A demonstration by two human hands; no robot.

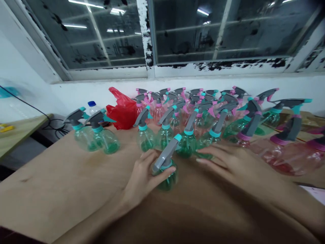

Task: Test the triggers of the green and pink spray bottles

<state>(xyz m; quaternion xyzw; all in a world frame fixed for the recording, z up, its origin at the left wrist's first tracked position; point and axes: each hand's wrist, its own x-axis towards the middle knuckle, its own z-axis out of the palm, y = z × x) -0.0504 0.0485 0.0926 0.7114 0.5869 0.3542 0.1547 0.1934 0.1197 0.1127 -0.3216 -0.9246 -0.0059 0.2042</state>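
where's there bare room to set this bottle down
Widest bare patch: the brown tabletop left of your left hand, below two green spray bottles. A strip lies below the green bottle in that hand. Crowded behind your right hand, where green and pink spray bottles pack beside the red plastic bag.

We take this to be a small workroom for packing or light assembly, not a home. Rows of green and pink plastic spray bottles (165, 135) crowd a long table topped with brown cardboard (63, 176). Behind them we note a white plastered wall (177, 89) and a white window frame (149, 69) with flaking paint, its glass reflecting fluorescent tube lights (76, 25).
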